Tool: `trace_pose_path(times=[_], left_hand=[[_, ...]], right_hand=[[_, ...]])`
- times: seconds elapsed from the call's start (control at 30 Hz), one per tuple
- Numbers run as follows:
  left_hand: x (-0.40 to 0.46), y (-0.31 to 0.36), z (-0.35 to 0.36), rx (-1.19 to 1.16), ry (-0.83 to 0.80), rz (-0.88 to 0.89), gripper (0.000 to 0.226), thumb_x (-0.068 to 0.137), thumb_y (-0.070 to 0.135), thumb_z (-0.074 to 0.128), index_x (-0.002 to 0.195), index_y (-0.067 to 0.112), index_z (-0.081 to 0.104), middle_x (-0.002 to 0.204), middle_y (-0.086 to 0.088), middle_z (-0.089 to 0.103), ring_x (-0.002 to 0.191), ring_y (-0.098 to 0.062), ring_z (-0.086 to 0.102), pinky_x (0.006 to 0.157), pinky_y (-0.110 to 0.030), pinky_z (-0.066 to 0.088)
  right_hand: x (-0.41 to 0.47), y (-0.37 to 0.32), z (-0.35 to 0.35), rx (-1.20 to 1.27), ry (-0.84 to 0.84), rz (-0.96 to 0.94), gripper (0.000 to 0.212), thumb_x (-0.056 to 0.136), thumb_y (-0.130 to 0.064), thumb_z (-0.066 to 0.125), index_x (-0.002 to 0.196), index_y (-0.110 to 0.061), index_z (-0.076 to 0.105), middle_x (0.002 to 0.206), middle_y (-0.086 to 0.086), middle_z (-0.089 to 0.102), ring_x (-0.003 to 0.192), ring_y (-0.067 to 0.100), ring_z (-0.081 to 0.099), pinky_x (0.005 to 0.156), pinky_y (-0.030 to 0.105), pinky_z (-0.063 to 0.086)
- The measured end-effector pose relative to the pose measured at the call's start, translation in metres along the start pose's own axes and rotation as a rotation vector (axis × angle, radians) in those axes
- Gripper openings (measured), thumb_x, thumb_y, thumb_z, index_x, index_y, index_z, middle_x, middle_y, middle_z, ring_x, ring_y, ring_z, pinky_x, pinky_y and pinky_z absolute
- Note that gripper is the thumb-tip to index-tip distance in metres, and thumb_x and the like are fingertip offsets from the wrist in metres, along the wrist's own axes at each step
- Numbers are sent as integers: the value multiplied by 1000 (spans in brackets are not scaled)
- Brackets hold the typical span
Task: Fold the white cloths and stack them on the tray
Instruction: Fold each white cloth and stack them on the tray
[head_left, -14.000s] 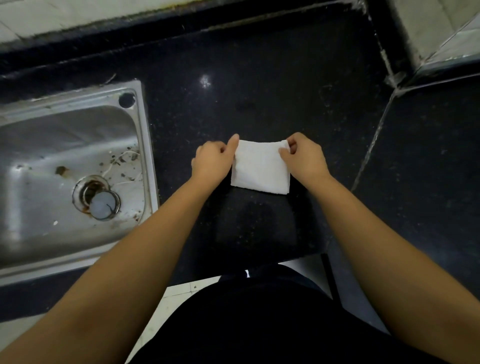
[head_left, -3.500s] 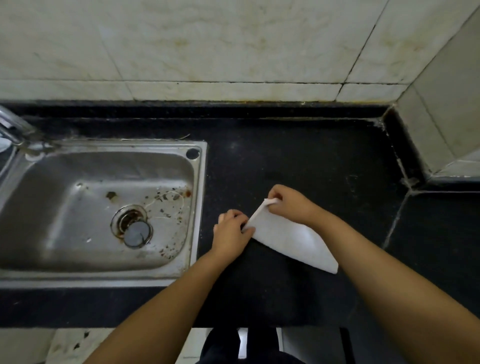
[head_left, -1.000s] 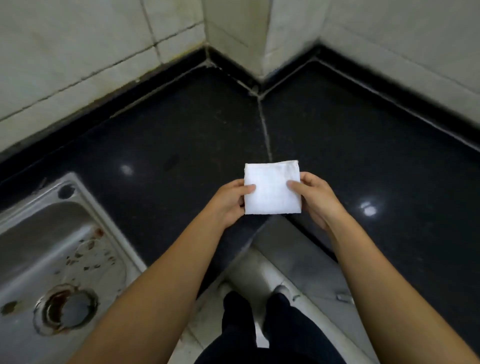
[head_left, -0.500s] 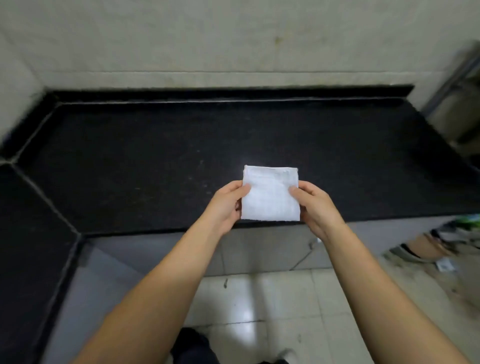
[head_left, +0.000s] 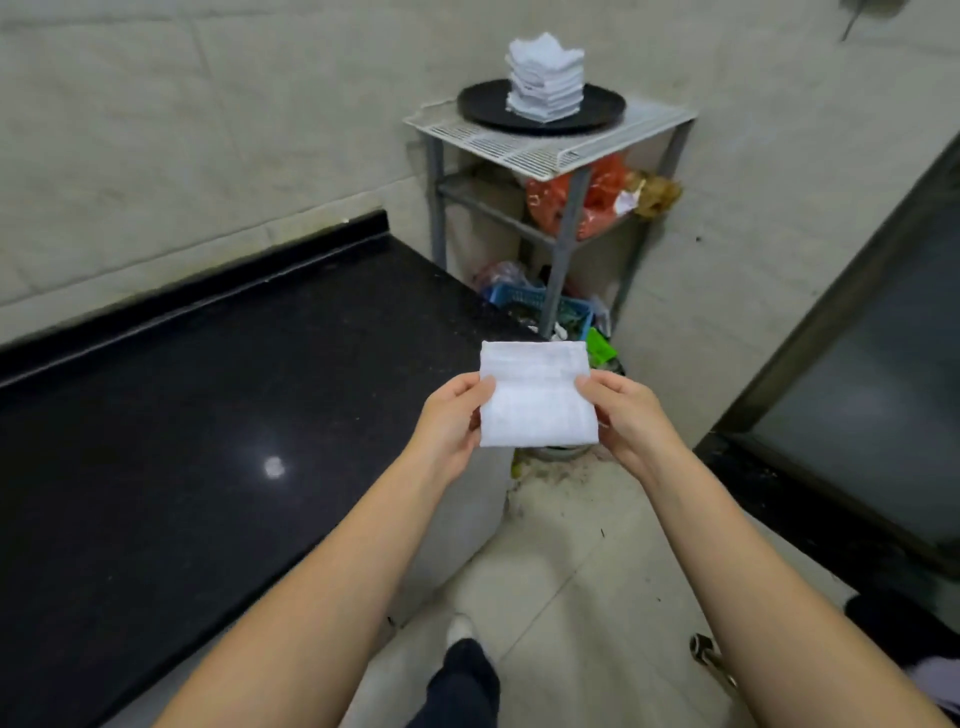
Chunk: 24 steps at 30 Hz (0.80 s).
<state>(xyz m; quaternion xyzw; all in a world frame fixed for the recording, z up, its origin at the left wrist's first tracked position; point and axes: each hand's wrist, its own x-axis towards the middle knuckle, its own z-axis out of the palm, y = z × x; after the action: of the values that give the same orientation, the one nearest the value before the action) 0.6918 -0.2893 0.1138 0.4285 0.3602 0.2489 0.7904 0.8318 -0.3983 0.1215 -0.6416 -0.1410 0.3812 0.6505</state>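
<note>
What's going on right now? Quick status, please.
Left hand and right hand pinch folded cloth by its side edges, in the air. Cloth stack on black tray ahead, atop wire rack. Nothing in between.

Left hand (head_left: 449, 421), right hand (head_left: 626, 415) outstretched, pinching

You hold a folded white cloth (head_left: 537, 396) up in front of you, your left hand (head_left: 451, 422) pinching its left edge and your right hand (head_left: 626, 415) its right edge. Well beyond it, a stack of folded cloths (head_left: 544, 78) sits on a round black tray (head_left: 597, 111) atop a white wire rack (head_left: 524, 145) against the wall. The black countertop (head_left: 208, 415) lies to your left.
</note>
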Motion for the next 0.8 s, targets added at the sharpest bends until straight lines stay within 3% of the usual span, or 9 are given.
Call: trace_pose_path(times=[0.07, 0.2, 0.37, 0.47, 0.57, 0.7, 0.8], left_hand=[[35, 12, 19, 2, -15, 10, 14, 95, 9, 51, 87, 12, 62, 89, -6, 66, 79, -18, 62, 76, -38, 52], [113, 46, 46, 32, -29, 47, 12, 95, 11, 51, 91, 12, 62, 94, -7, 66, 85, -20, 62, 77, -39, 52], [208, 114, 79, 55, -14, 105, 11, 95, 10, 52, 92, 11, 63, 94, -6, 67, 87, -20, 62, 79, -38, 52], [256, 154, 100, 84, -10, 159, 12, 95, 10, 52, 88, 13, 62, 88, -4, 67, 77, -15, 62, 67, -29, 53], [300, 195, 122, 108, -9, 223, 15, 94, 9, 52, 82, 13, 60, 85, -4, 65, 75, -15, 62, 63, -27, 53], [363, 249, 154, 178, 65, 362, 13, 94, 10, 52, 82, 13, 58, 80, -3, 59, 64, -11, 54, 46, -19, 46], [415, 286, 184, 208, 132, 426, 12, 95, 12, 52, 83, 13, 55, 82, -4, 59, 66, -13, 57, 45, -20, 47]], right_hand=[[37, -14, -9, 23, 13, -22, 8, 92, -8, 58, 90, -9, 65, 84, 7, 68, 60, 12, 67, 50, 21, 52], [119, -52, -10, 8, 1, -60, 14, 92, -12, 58, 104, -7, 65, 95, 8, 69, 78, 20, 65, 57, 25, 54], [221, -125, 4, -13, -35, -115, 17, 93, -11, 57, 107, -7, 64, 88, 3, 69, 72, 14, 66, 56, 24, 55], [276, -171, 8, -54, -68, -195, 17, 92, -11, 58, 107, -7, 66, 91, 4, 71, 78, 18, 67, 68, 29, 55], [332, -218, 11, -131, -115, -276, 12, 92, -11, 58, 96, -11, 69, 91, 3, 72, 77, 15, 68, 71, 28, 55], [418, -283, 15, -268, -168, -406, 16, 92, -13, 59, 102, -6, 70, 106, 12, 70, 92, 22, 65, 84, 37, 50], [490, -331, 21, -311, -199, -472, 21, 91, -16, 61, 108, -6, 68, 109, 11, 68, 98, 23, 64, 89, 39, 51]])
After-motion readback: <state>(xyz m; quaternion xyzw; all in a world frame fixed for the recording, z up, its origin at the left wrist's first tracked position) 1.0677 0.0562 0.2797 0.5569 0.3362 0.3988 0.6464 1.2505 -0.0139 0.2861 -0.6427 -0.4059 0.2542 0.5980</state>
